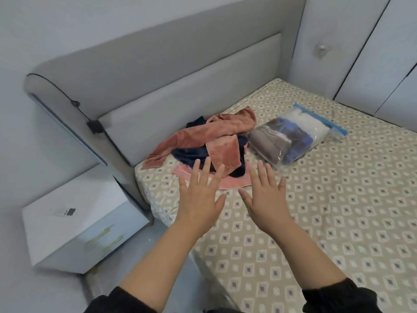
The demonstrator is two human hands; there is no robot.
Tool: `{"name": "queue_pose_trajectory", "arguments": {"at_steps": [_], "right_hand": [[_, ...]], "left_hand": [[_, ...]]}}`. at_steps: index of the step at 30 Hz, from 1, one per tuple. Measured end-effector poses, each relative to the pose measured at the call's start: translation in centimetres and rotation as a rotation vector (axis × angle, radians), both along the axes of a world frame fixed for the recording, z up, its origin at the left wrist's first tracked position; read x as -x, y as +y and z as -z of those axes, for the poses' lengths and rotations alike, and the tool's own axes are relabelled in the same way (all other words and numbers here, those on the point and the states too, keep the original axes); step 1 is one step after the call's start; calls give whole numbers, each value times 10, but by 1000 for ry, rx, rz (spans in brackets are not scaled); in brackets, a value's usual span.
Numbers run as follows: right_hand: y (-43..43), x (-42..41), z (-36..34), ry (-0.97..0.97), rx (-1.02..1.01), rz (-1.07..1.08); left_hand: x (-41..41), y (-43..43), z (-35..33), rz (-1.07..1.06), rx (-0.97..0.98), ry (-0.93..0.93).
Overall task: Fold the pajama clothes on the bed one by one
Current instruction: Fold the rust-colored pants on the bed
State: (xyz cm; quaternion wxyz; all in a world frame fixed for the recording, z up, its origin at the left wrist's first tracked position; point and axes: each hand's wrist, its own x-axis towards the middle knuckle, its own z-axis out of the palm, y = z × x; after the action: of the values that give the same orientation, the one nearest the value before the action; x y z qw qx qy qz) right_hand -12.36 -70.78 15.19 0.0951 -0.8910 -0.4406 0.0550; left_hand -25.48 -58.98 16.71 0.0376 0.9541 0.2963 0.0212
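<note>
Beige patterned sheeting covers the bed (316, 199), the largest item noted, which fills the centre and right of the view. A grey padded headboard (180, 91) stands along its far side. A white nightstand (74, 222) with gold drawer handles sits on the floor to the left of the bed, by the headboard's end.

The pajama clothes (203, 136) lie unfolded in one heap on the bed, close to the headboard. A rust-pink velvety piece (223, 152) is draped over a navy piece (189, 153). A paler pink piece (230, 182) lies flat beneath them at the near edge. A clear plastic storage bag (286, 141) holding folded textiles lies just beside the heap, on its right.

My left grip (200, 195) and right grip (266, 199) are both spread, fingers straight, palms down, holding nothing. They are side by side at the near edge of the heap. My left fingertips (207, 162) overlap the heap in view; I cannot confirm contact.
</note>
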Motion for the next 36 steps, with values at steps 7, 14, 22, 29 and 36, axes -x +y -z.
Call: {"name": "queue_pose_trajectory", "arguments": {"at_steps": [7, 14, 22, 29, 36], "right_hand": [[101, -24, 27, 8, 43, 6], [218, -65, 35, -14, 46, 181], [356, -115, 75, 49, 59, 349], [431, -156, 136, 112, 186, 392], [458, -178, 182, 157, 259, 410]], "left_hand": [[-16, 109, 25, -54, 70, -35], [-77, 257, 42, 120, 64, -17], [-144, 410, 83, 267, 136, 99], [-209, 492, 158, 300, 146, 242], [-254, 534, 232, 228, 290, 442]]}}
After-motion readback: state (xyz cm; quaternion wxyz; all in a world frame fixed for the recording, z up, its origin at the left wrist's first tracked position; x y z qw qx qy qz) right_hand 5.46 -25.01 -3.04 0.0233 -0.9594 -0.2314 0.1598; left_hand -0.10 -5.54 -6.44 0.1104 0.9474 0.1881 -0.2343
